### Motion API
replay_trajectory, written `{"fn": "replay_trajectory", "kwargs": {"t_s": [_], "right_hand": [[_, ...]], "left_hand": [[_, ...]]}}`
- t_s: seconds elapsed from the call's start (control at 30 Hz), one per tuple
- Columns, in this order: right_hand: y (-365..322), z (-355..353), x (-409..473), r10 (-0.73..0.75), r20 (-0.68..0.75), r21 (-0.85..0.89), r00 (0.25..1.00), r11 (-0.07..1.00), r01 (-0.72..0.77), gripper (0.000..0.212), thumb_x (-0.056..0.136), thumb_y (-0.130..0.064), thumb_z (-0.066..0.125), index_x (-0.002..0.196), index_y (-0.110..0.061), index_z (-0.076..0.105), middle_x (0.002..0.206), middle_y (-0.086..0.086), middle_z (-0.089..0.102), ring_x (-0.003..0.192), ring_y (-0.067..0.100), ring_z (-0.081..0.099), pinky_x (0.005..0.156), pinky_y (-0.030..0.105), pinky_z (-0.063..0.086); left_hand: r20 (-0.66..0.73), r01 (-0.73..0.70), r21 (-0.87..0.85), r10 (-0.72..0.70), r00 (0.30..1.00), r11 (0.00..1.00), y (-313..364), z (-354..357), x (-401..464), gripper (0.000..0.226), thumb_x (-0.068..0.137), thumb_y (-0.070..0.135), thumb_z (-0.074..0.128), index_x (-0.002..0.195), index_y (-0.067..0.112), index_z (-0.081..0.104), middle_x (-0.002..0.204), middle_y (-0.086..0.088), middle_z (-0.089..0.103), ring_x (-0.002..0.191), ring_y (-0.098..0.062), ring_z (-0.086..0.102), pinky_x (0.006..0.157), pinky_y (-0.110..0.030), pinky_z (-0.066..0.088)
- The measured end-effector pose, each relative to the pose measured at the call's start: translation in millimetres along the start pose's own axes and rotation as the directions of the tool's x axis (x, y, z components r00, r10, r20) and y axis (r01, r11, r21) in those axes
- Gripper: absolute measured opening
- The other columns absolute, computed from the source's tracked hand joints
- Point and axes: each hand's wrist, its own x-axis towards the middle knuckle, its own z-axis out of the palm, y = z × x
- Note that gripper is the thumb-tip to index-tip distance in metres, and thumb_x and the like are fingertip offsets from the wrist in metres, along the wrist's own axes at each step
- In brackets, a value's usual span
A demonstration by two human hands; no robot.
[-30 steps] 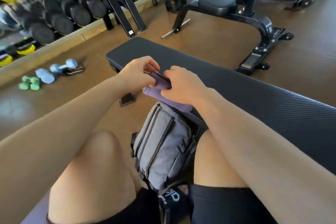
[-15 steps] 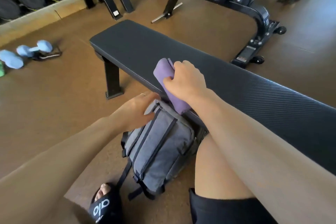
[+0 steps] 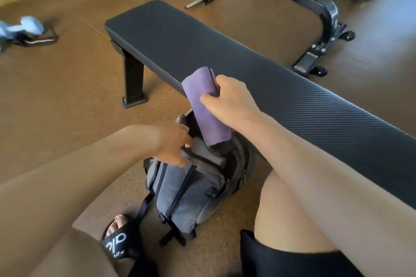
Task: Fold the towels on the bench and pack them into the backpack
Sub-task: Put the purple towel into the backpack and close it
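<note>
gripped folded purple towel (image 3: 203, 105) in right hand (image 3: 231, 101), fingers curled, lower end inside gray backpack (image 3: 189, 191) on floor against bench (image 3: 247, 60) near edge; left hand (image 3: 173, 146) pinched opening flap; blue dumbbell (image 3: 21, 28) well apart.

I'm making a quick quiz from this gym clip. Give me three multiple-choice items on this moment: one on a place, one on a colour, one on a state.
1. Where is the lower end of the towel?
A. flat on the bench
B. in the mouth of the backpack
C. on the floor

2. What colour is the towel?
A. purple
B. white
C. green

3. What is the left hand doing?
A. resting on a knee
B. lifting a dumbbell
C. gripping the backpack's top edge

Answers:
1 B: the right hand holds the folded towel upright, with its lower end in the opening of the backpack, beside the bench.
2 A: the cloth is plainly purple.
3 C: the left hand has its fingers curled on the grey flap at the opening.
</note>
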Motion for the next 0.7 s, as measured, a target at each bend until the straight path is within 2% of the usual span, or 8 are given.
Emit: {"fn": "replay_trajectory", "kwargs": {"t_s": [0.1, 0.17, 0.27, 0.37, 0.47, 0.57, 0.63, 0.7], "right_hand": [[-15.3, 21.6, -9.1, -0.046, 0.204, -0.021, 0.978, 0.998, 0.052, 0.017, 0.084, -0.028, 0.058, 0.094, -0.015, 0.053, 0.1, 0.003, 0.064, 0.089, 0.025, 0.061, 0.072, 0.033, 0.05], [-17.4, 43.9, -12.4, -0.087, 0.304, -0.113, 0.949, 0.986, 0.126, 0.024, 0.083, -0.025, 0.06, 0.104, -0.016, 0.057, 0.106, 0.007, 0.065, 0.095, 0.028, 0.063, 0.075, 0.035, 0.052], [-13.7, 78.3, -12.1, -0.098, 0.387, -0.266, 0.917, 0.94, 0.213, 0.033, 0.087, -0.022, 0.058, 0.117, -0.01, 0.054, 0.115, 0.012, 0.061, 0.104, 0.034, 0.063, 0.071, 0.033, 0.043], [-14.5, 105.6, -11.1, -0.034, 0.491, -0.277, 0.87, 0.941, 0.193, 0.029, 0.091, -0.024, 0.057, 0.114, -0.008, 0.057, 0.112, 0.014, 0.064, 0.103, 0.034, 0.063, 0.068, 0.031, 0.041], [-21.5, 139.9, -14.2, 0.025, 0.62, -0.282, 0.784, 0.94, 0.192, 0.019, 0.09, -0.019, 0.058, 0.103, -0.006, 0.062, 0.105, 0.015, 0.066, 0.097, 0.034, 0.065, 0.061, 0.029, 0.044], [-25.8, 172.9, -14.7, 0.072, 0.628, -0.329, 0.775, 0.927, 0.18, 0.02, 0.087, -0.014, 0.058, 0.104, -0.009, 0.068, 0.107, 0.015, 0.068, 0.102, 0.036, 0.066, 0.07, 0.032, 0.048], [-22.3, 189.2, -19.8, 0.118, 0.615, -0.344, 0.78, 0.93, 0.13, 0.028, 0.091, -0.012, 0.05, 0.114, -0.008, 0.066, 0.117, 0.016, 0.064, 0.111, 0.037, 0.061, 0.081, 0.035, 0.05], [-15.9, 201.0, -31.4, 0.141, 0.595, -0.381, 0.791, 0.916, 0.124, 0.035, 0.096, -0.009, 0.04, 0.125, -0.007, 0.058, 0.128, 0.015, 0.058, 0.12, 0.036, 0.052, 0.093, 0.038, 0.044]], "left_hand": [[0.109, 0.122, -0.211, -0.1, 0.989, 0.97, -13.5, 4.1, -15.9, 0.019, 0.083, 0.04, 0.064, 0.07, 0.033, 0.052, 0.083, 0.009, 0.057, 0.089, -0.021, 0.056, 0.077, -0.032, 0.048], [0.159, 0.202, -0.304, -0.159, 0.974, 0.931, -21.0, 9.8, -31.8, 0.011, 0.072, 0.045, 0.067, 0.074, 0.036, 0.061, 0.089, 0.01, 0.066, 0.092, -0.019, 0.062, 0.086, -0.035, 0.054], [0.321, 0.292, -0.353, -0.178, 0.93, 0.889, -31.4, 23.0, -49.1, 0.042, 0.059, 0.048, 0.063, 0.093, 0.027, 0.075, 0.098, -0.001, 0.075, 0.094, -0.023, 0.07, 0.085, -0.035, 0.058], [0.368, 0.376, -0.402, -0.229, 0.901, 0.835, -39.2, 31.1, -56.9, 0.027, 0.084, 0.035, 0.067, 0.103, 0.017, 0.074, 0.09, -0.004, 0.073, 0.079, -0.016, 0.068, 0.063, -0.02, 0.053], [0.375, 0.424, -0.47, -0.259, 0.89, 0.774, -42.7, 34.8, -58.1, 0.017, 0.094, 0.029, 0.06, 0.094, 0.016, 0.072, 0.082, 0.003, 0.07, 0.077, -0.01, 0.069, 0.064, -0.019, 0.053], [0.374, 0.43, -0.457, -0.271, 0.887, 0.778, -43.5, 36.1, -55.0, 0.021, 0.094, 0.03, 0.056, 0.087, 0.019, 0.072, 0.084, 0.003, 0.071, 0.077, -0.013, 0.07, 0.07, -0.024, 0.056], [0.386, 0.437, -0.384, -0.288, 0.876, 0.814, -44.5, 36.4, -55.1, 0.023, 0.092, 0.034, 0.058, 0.094, 0.016, 0.073, 0.083, 0.001, 0.075, 0.083, -0.018, 0.073, 0.077, -0.029, 0.059], [0.404, 0.443, -0.33, -0.3, 0.864, 0.834, -45.4, 37.8, -54.3, 0.027, 0.091, 0.035, 0.061, 0.102, 0.012, 0.072, 0.078, 0.0, 0.075, 0.079, -0.017, 0.072, 0.072, -0.027, 0.059]]}}
